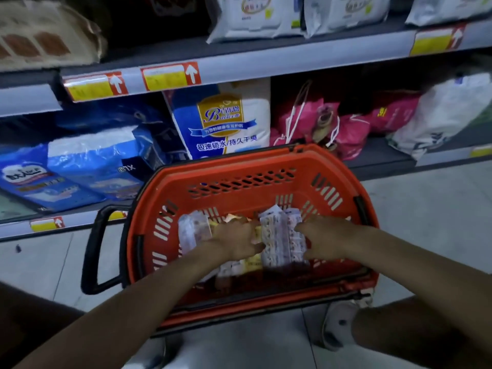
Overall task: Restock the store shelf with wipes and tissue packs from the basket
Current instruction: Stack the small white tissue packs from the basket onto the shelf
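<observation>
Both hands are in the red basket: left hand and right hand, fingers spread, flank the printed tissue pack; I should squeeze evenly, then lift straight.

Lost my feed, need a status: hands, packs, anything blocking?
Both hands in the red basket. Left hand and right hand flank a patterned tissue pack, grip unclear. More packs underneath. Nothing blocking.

Red basket with black handle, blue-and-white packs, pink bags.
</observation>
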`<state>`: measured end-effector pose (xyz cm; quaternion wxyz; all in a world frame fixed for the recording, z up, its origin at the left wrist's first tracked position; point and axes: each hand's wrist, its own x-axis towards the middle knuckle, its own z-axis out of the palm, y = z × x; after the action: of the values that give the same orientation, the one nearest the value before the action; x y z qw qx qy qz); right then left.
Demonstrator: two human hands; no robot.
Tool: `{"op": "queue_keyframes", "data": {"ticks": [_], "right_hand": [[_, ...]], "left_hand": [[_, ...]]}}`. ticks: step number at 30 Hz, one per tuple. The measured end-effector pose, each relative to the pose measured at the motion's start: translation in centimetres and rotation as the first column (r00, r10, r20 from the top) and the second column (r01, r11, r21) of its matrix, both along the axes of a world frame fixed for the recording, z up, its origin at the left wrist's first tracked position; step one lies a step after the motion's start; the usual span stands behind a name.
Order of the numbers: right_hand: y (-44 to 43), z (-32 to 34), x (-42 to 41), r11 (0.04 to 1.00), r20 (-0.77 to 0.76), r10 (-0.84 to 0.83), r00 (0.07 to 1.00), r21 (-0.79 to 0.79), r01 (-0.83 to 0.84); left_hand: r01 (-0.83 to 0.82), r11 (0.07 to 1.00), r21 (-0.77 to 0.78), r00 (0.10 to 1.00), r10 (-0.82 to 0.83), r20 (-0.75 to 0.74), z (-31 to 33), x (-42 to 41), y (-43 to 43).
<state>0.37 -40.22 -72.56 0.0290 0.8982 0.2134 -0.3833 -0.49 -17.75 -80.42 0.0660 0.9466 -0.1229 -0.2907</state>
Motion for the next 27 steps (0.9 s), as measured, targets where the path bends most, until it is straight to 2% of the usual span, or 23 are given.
{"op": "queue_keyframes", "data": {"ticks": [3,6,10,15,18,21,27], "right_hand": [[-1.4,-1.3,-0.7,0.997,-0.038,0.024,0.999,-0.067,-0.027],[-2.6,-2.1,-1.0,0.998,-0.021,0.029,0.999,-0.06,-0.03],[-3.3,-2.2,-1.2,0.999,0.043,0.034,0.998,-0.028,-0.033],[-3.2,-2.3,-1.3,0.999,0.067,0.049,0.997,-0.013,-0.048],[-3.1,-2.2,-1.3,0.998,0.056,0.063,0.996,-0.027,-0.061],[-2.8,-1.9,-1.3,0.995,0.049,0.087,0.995,-0.048,-0.084],[-2.8,-2.0,-1.5,0.992,0.049,0.111,0.993,-0.071,-0.107]], "left_hand": [[-0.087,0.993,-0.081,0.971,0.066,-0.232,-2.3,1.2,-2.6],[-0.203,0.974,-0.104,0.934,0.161,-0.319,-4.3,2.3,-5.0],[-0.296,0.95,-0.1,0.911,0.25,-0.327,-6.8,3.4,-7.5],[-0.336,0.942,0.008,0.929,0.333,-0.163,-9.8,3.8,-9.6],[-0.356,0.932,0.062,0.924,0.361,-0.128,-11.1,4.0,-9.7],[-0.335,0.937,0.098,0.93,0.345,-0.126,-11.8,4.2,-9.3],[-0.434,0.9,0.042,0.877,0.433,-0.208,-11.8,5.0,-9.0]]}}
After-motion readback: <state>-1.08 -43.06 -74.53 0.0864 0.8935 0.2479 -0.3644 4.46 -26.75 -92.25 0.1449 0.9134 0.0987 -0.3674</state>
